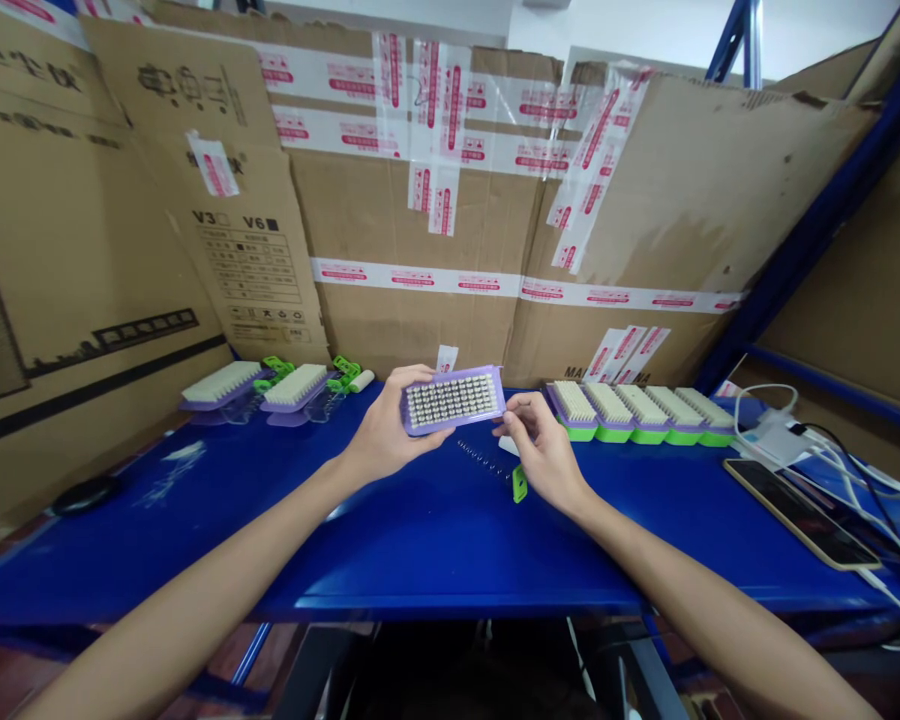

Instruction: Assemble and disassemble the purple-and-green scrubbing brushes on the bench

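Observation:
A purple brush head (452,400) with rows of pale, grey-shadowed bristles is raised above the blue table, its bristle side facing me. My left hand (390,425) grips its left end, fingers behind and thumb along the lower edge. My right hand (541,450) is closed at the brush head's right corner, thumb and index finger pinched together; what lies between the fingertips is too small to make out. Beneath the hands, a clear part with a dotted edge (484,460) and a green clip (520,484) lie on the table. A white piece (508,445) is partly hidden by the right hand.
Several bristled brushes with green bases (649,430) stand in a row at right. Two purple brush heads (294,388) with clear and green parts sit at left. A phone (801,512), cables and a white power strip (772,437) occupy the right side. Cardboard (420,320) walls the back.

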A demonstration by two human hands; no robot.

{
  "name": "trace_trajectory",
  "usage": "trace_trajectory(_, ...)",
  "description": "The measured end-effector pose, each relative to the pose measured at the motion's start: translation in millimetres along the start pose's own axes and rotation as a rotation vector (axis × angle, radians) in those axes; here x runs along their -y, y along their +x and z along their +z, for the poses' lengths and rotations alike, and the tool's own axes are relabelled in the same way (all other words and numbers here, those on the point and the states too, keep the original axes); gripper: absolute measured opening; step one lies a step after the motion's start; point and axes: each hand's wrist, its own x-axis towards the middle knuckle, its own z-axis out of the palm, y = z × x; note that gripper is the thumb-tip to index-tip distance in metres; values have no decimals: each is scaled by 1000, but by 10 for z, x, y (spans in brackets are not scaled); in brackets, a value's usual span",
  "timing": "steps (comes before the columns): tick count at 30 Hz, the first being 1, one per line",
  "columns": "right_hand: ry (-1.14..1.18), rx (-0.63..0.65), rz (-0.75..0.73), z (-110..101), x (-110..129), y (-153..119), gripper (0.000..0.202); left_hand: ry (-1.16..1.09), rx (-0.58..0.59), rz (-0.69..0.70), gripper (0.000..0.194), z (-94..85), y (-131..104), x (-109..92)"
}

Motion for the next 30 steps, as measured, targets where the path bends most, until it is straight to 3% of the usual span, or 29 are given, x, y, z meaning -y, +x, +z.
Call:
trace_trajectory(8,-32,-86,-195,-5,-11,-11,30,-54,132,-163,87,-8,-57,-47)
trace_trajectory(16,-114,-55,-361,-17,-2,-33,21,-117,211,-157,91,-9,-52,-37)
trace_trajectory(20,-152,-59,-382,-20,33,-40,21,-153,241,-156,91,-10,-73,12)
trace_trajectory(25,-181,-62,-391,-26,52,-56,21,-165,240,-161,75,-7,-104,28)
trace_trajectory(30,-169,-58,-353,-25,41,-58,31,-143,223,-145,77,14,-141,82)
